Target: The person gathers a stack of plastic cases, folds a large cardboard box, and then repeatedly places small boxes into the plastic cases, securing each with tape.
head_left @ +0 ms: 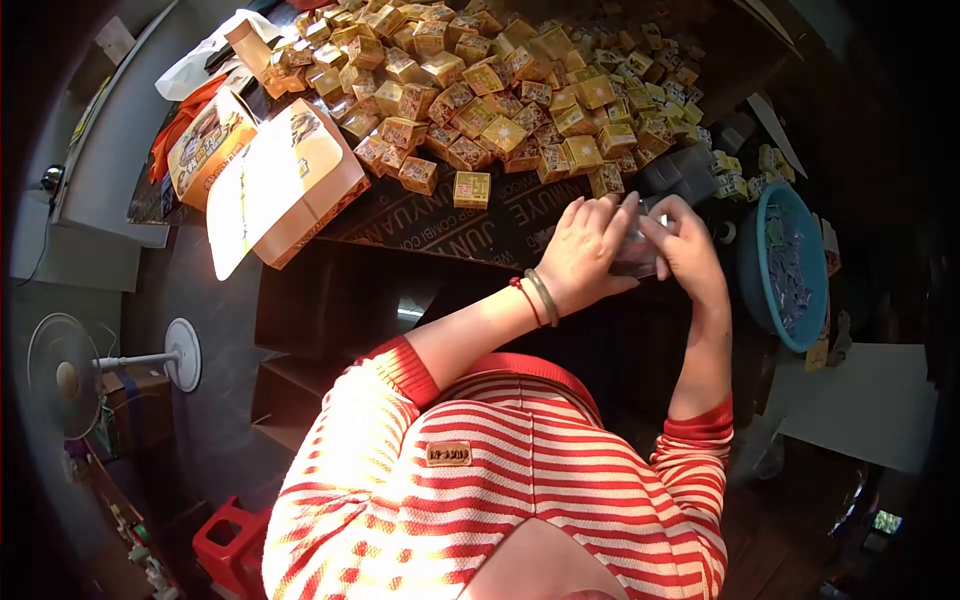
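Observation:
My left hand (585, 250), with a bangle and a red cord at its wrist, is at the near edge of the dark table. Its fingers are bent against a small clear plastic piece (636, 252). From the right, my right hand (688, 245) pinches the same piece between thumb and fingers. What the plastic contains is too small to tell. Just beyond my hands lies a big heap of small yellow patterned boxes (500, 135). One such box (471, 190) stands at the heap's near edge. Clear plastic containers (682, 172) lie just behind my right hand.
A blue basin (768, 270) with small purple packets stands at the right. An open display carton (290, 180) is at the left of the table (420, 222). Farther left are a white fan (65, 375) and a red stool (228, 540).

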Available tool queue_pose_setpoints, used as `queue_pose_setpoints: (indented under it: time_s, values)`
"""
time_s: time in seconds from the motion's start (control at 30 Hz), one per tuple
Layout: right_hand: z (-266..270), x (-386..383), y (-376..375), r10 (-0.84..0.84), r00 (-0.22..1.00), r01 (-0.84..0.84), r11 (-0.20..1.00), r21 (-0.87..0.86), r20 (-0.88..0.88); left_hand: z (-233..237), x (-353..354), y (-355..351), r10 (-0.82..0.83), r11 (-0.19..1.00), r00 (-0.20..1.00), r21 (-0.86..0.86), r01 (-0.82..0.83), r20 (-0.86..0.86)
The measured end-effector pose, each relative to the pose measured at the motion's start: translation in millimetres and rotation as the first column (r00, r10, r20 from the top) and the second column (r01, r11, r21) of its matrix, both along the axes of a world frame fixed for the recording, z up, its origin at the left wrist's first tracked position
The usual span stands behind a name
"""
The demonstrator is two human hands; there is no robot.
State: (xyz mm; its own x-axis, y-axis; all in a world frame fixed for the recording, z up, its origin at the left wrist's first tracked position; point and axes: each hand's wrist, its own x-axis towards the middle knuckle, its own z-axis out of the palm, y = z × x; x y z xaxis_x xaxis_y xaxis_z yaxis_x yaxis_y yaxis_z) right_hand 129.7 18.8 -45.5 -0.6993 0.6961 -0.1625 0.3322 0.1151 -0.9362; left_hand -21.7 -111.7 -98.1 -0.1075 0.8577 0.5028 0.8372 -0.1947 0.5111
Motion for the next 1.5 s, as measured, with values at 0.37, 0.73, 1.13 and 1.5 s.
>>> queue_pose_setpoints:
  time_s: [0.37, 0.73, 1.13, 1.5]
  values:
    - [-49.3, -156.4, -65.8, 0.175, 0.969, -0.013, 0.74, 0.672, -0.174, -40.7, -125.9, -148.1, 0.179, 0.98, 0.332, -0.197, 0.021, 0.926]
    - [-83.8, -140.6, -69.5, 0.112, 0.993, -0.114, 0.794, 0.597, 0.041, -35.0, -135.5, -172.6, 0.086, 0.945, -0.086, -0.054, 0.324, 0.993]
    - [-22.3, -87.0, -66.2, 0.496, 0.86, -0.379, 0.778, 0.501, -0.12, -51.4, -91.8, -117.0, -0.044, 0.933, 0.131, -0.006, 0.36, 0.99]
    - [-45.7, -52.8, -67.3, 0.35, 0.9, -0.352, 0.935, 0.038, -0.26, -39.9, -54.8, -109.5, -0.041, 0.922, 0.093, 0.002, 0.387, 0.995]
